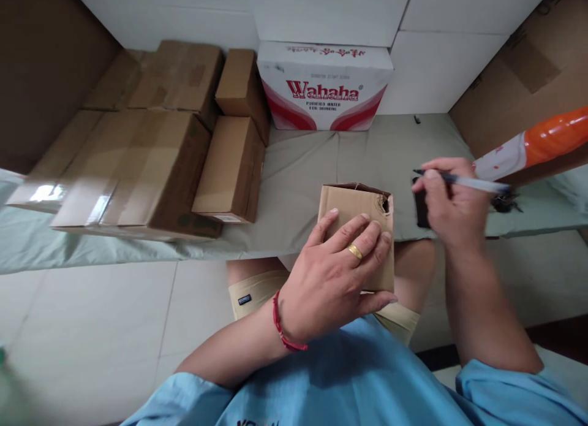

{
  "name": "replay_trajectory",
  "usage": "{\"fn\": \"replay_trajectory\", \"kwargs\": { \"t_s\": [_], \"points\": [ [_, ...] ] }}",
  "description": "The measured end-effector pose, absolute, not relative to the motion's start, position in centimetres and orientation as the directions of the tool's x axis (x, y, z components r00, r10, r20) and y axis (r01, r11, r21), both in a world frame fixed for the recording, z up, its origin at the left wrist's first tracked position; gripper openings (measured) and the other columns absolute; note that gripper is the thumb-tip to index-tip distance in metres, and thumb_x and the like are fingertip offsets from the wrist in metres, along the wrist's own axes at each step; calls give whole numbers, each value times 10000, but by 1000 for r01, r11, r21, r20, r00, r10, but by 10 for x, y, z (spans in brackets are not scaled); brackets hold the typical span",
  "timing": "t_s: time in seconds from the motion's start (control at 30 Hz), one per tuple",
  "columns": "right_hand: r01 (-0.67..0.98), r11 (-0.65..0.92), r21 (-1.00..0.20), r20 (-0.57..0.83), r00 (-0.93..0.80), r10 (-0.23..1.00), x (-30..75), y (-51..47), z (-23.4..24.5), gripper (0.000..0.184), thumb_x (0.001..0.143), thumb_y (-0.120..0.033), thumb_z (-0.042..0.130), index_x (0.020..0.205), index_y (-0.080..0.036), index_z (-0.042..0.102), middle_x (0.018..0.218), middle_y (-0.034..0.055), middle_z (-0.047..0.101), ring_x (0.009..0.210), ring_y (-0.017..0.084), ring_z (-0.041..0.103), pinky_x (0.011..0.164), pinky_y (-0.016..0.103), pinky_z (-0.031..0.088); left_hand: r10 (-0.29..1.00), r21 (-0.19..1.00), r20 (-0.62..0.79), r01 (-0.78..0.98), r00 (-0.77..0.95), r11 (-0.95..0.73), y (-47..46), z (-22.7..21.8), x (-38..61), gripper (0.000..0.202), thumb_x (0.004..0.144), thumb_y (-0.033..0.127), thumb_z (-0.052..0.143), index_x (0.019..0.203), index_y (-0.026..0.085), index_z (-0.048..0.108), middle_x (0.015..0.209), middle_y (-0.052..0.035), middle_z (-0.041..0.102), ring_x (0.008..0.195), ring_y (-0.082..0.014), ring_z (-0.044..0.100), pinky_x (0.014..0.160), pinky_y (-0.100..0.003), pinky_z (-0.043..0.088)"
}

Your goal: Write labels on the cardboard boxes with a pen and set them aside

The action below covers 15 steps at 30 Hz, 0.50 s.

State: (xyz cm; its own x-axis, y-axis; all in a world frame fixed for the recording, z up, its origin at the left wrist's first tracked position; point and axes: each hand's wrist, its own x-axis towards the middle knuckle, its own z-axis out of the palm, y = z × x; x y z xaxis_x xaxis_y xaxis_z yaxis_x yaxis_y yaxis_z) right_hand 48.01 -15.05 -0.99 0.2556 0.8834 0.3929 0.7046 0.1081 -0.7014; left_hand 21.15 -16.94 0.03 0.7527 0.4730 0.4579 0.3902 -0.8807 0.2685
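A small cardboard box (331, 199) sits at the front edge of the cloth-covered table and reaches out over my lap. It has a torn hole near its far right corner. My left hand (337, 270) lies across its face with the fingers spread, the thumb along the near edge. To the right of the box, my right hand (452, 208) is closed around a pen (473, 182), whose dark tip points left, apart from the box. Just under that hand lies a flat black object (419, 206), partly hidden.
Brown cardboard boxes (133, 162) are stacked on the left, beside smaller boxes (225, 168). A white and red Wahaha carton (326, 86) stands against the wall. At right are an orange-and-white cylindrical object (528, 144), a dark cluttered bunch (505, 200) and a large cardboard panel (537, 64).
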Motion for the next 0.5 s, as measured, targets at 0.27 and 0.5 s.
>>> {"fn": "replay_trajectory", "kwargs": {
  "t_s": [0.27, 0.5],
  "points": [
    [958, -265, -111, -129, 250, 960, 484, -113, -94, 434, 1049, -270, 430, 1356, -150, 712, 1304, 219, 708, 957, 291, 701, 771, 361, 481, 494, 262, 428, 419, 757, -869, -176, 3, 211, 631, 1055, 530, 661, 1504, 90, 609, 1574, -161, 667, 1515, -371, 566, 1348, -616, 280],
    [945, -299, -130, -133, 283, 950, 505, -128, -118, 557, 1025, -251, 472, 1567, -157, 564, 1377, 208, 663, 1192, 323, 649, 998, 406, 519, 509, 267, 382, 435, 771, -860, -175, 6, 210, 608, 1077, 492, 622, 1540, 99, 599, 1585, -190, 651, 1543, -381, 545, 1347, -640, 301]
  ]
}}
